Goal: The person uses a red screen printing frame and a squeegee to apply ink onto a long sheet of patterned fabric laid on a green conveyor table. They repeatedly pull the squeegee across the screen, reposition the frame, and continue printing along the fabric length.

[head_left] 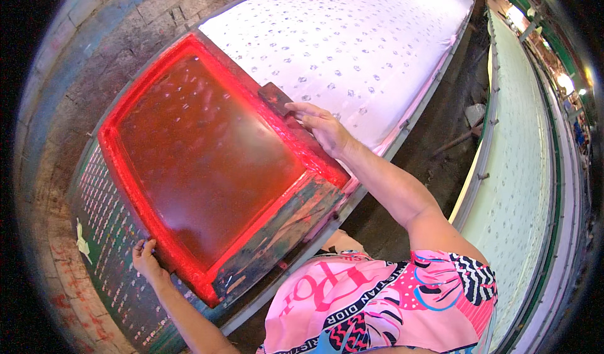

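Observation:
A large screen printing frame with bright red borders and a dark, reddish-brown mesh lies tilted across the long table. At its near left edge, the fingers of my left hand close around the rim. My right hand is on the opposite long side, its fingers bent over the edge beside a dark block attached there; the thumb is partly hidden. Beyond the frame, white fabric printed with small, spaced dark motifs covers the table.
To the left, a dark green surface carries rows of small pale marks, beside a brick wall. On the right, across a dark aisle, runs a second long table with pale printed fabric. Metal rails edge both tables.

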`<control>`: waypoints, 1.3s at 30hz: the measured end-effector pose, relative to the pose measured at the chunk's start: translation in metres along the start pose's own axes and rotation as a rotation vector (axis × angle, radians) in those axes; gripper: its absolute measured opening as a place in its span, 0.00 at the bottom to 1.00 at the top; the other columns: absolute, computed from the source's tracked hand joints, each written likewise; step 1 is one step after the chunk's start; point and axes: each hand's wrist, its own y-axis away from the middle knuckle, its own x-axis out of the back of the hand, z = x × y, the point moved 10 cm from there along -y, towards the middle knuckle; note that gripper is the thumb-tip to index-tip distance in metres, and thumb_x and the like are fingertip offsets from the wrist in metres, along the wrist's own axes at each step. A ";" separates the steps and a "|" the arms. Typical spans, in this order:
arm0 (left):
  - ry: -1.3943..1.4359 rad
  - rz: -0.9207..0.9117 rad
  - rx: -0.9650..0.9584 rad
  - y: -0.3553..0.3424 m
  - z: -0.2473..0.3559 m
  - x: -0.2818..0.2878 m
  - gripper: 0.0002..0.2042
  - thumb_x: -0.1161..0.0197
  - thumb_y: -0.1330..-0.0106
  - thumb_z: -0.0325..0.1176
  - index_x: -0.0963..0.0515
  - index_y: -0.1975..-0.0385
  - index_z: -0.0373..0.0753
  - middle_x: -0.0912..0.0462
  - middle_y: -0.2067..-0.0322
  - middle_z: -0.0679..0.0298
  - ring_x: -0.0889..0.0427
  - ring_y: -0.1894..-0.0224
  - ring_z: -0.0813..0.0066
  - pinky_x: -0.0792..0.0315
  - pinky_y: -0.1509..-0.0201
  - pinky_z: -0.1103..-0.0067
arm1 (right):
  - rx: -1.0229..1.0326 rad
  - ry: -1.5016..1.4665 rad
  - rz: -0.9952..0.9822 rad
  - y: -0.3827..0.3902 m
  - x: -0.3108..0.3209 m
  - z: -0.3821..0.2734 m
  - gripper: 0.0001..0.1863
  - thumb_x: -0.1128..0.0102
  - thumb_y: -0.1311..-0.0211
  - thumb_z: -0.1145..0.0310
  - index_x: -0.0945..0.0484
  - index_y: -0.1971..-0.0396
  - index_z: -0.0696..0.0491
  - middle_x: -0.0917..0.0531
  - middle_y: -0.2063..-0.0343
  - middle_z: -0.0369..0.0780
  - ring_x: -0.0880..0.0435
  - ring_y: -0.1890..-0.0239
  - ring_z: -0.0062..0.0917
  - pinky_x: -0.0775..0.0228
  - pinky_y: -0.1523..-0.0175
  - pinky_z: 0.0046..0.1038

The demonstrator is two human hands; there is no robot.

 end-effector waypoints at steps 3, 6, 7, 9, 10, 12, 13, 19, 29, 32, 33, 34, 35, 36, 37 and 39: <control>-0.025 0.017 0.017 0.028 -0.009 -0.052 0.18 0.26 0.44 0.16 0.18 0.53 0.34 0.16 0.57 0.63 0.17 0.54 0.69 0.22 0.48 0.75 | -0.021 0.022 0.040 0.000 0.054 -0.010 0.29 0.37 0.24 0.63 0.24 0.27 0.59 0.20 0.29 0.41 0.24 0.27 0.28 0.40 0.19 0.33; -0.040 0.001 0.007 0.042 -0.018 -0.082 0.19 0.26 0.44 0.17 0.19 0.51 0.33 0.16 0.57 0.62 0.16 0.56 0.69 0.21 0.49 0.76 | -0.004 0.056 0.063 -0.002 0.089 -0.020 0.30 0.37 0.24 0.63 0.24 0.27 0.59 0.20 0.29 0.41 0.25 0.27 0.28 0.41 0.19 0.34; -0.049 0.005 0.003 0.048 -0.020 -0.090 0.19 0.26 0.44 0.17 0.19 0.51 0.32 0.16 0.57 0.62 0.16 0.57 0.69 0.21 0.49 0.76 | -0.009 0.048 0.067 -0.001 0.098 -0.019 0.30 0.37 0.25 0.62 0.24 0.27 0.59 0.19 0.30 0.41 0.24 0.27 0.28 0.41 0.19 0.34; -0.020 0.004 0.014 0.060 -0.021 -0.107 0.19 0.26 0.43 0.17 0.19 0.51 0.32 0.16 0.58 0.62 0.17 0.59 0.70 0.21 0.52 0.76 | -0.014 0.036 0.075 0.000 0.114 -0.020 0.31 0.36 0.25 0.61 0.24 0.28 0.60 0.19 0.30 0.42 0.24 0.28 0.29 0.41 0.19 0.34; -0.013 0.004 0.016 0.064 -0.023 -0.113 0.19 0.26 0.43 0.17 0.19 0.51 0.32 0.17 0.58 0.63 0.17 0.59 0.71 0.21 0.52 0.76 | 0.004 0.026 0.073 0.001 0.121 -0.021 0.29 0.36 0.25 0.62 0.22 0.29 0.59 0.17 0.34 0.42 0.21 0.31 0.28 0.37 0.21 0.34; -0.006 0.003 0.020 0.071 -0.027 -0.120 0.19 0.25 0.43 0.17 0.19 0.51 0.32 0.17 0.59 0.63 0.17 0.59 0.71 0.21 0.53 0.76 | 0.039 0.006 0.066 0.004 0.129 -0.025 0.25 0.36 0.24 0.65 0.19 0.32 0.57 0.13 0.40 0.41 0.17 0.37 0.27 0.31 0.26 0.32; -0.006 -0.002 0.024 0.073 -0.029 -0.122 0.19 0.25 0.43 0.17 0.19 0.51 0.32 0.17 0.59 0.63 0.17 0.59 0.71 0.21 0.53 0.76 | 0.037 0.007 0.065 0.006 0.133 -0.025 0.24 0.35 0.24 0.65 0.18 0.32 0.57 0.13 0.40 0.41 0.17 0.37 0.27 0.31 0.26 0.32; -0.036 0.014 -0.009 0.074 -0.034 -0.128 0.19 0.25 0.43 0.17 0.19 0.51 0.32 0.18 0.58 0.64 0.17 0.59 0.72 0.21 0.53 0.78 | 0.059 0.006 0.070 0.007 0.148 -0.026 0.24 0.35 0.25 0.65 0.17 0.34 0.58 0.13 0.40 0.42 0.17 0.38 0.27 0.32 0.26 0.33; -0.001 0.018 0.040 0.095 -0.038 -0.135 0.18 0.26 0.42 0.17 0.19 0.52 0.35 0.18 0.58 0.64 0.17 0.59 0.71 0.21 0.52 0.76 | 0.035 -0.001 0.087 0.010 0.159 -0.022 0.24 0.34 0.26 0.65 0.17 0.34 0.58 0.12 0.42 0.41 0.17 0.38 0.28 0.31 0.27 0.33; -0.019 0.001 0.011 0.104 -0.038 -0.143 0.18 0.26 0.41 0.17 0.19 0.52 0.34 0.19 0.59 0.64 0.17 0.59 0.72 0.21 0.53 0.75 | 0.007 0.027 0.066 0.007 0.166 -0.020 0.28 0.34 0.25 0.62 0.20 0.32 0.60 0.15 0.36 0.43 0.20 0.32 0.29 0.35 0.23 0.35; -0.026 -0.001 0.014 0.106 -0.039 -0.145 0.18 0.26 0.42 0.17 0.19 0.52 0.34 0.18 0.59 0.64 0.17 0.59 0.72 0.21 0.53 0.75 | -0.008 0.041 0.054 0.007 0.169 -0.018 0.29 0.35 0.25 0.60 0.22 0.30 0.61 0.17 0.33 0.43 0.22 0.29 0.30 0.37 0.22 0.36; -0.032 -0.001 0.019 0.107 -0.040 -0.148 0.18 0.27 0.42 0.17 0.19 0.51 0.34 0.18 0.59 0.64 0.17 0.59 0.72 0.21 0.53 0.75 | 0.007 0.035 0.065 0.007 0.174 -0.019 0.28 0.34 0.25 0.62 0.20 0.31 0.60 0.15 0.36 0.43 0.20 0.32 0.29 0.35 0.23 0.35; -0.035 0.010 0.021 0.107 -0.040 -0.146 0.18 0.27 0.42 0.17 0.19 0.51 0.33 0.18 0.59 0.64 0.17 0.59 0.72 0.21 0.53 0.75 | 0.021 0.027 0.063 0.005 0.174 -0.018 0.26 0.34 0.25 0.63 0.19 0.32 0.59 0.14 0.39 0.42 0.18 0.36 0.27 0.33 0.25 0.34; -0.054 0.013 0.008 0.108 -0.038 -0.146 0.18 0.27 0.42 0.17 0.19 0.51 0.33 0.18 0.60 0.63 0.17 0.59 0.73 0.22 0.54 0.76 | 0.033 0.019 0.060 0.003 0.174 -0.018 0.24 0.34 0.25 0.65 0.17 0.34 0.58 0.12 0.42 0.41 0.16 0.39 0.26 0.31 0.27 0.33; -0.077 0.013 0.002 0.107 -0.039 -0.148 0.18 0.26 0.42 0.17 0.19 0.51 0.32 0.18 0.60 0.63 0.17 0.59 0.73 0.22 0.54 0.76 | 0.028 0.001 0.079 0.004 0.176 -0.016 0.24 0.35 0.25 0.65 0.17 0.33 0.58 0.12 0.41 0.41 0.17 0.38 0.26 0.31 0.27 0.33; -0.117 0.049 -0.016 0.103 -0.043 -0.138 0.18 0.26 0.43 0.17 0.18 0.51 0.32 0.17 0.60 0.62 0.17 0.59 0.72 0.22 0.55 0.76 | 0.010 -0.042 0.080 0.001 0.176 -0.009 0.24 0.35 0.24 0.65 0.18 0.33 0.58 0.13 0.40 0.41 0.17 0.37 0.25 0.31 0.26 0.33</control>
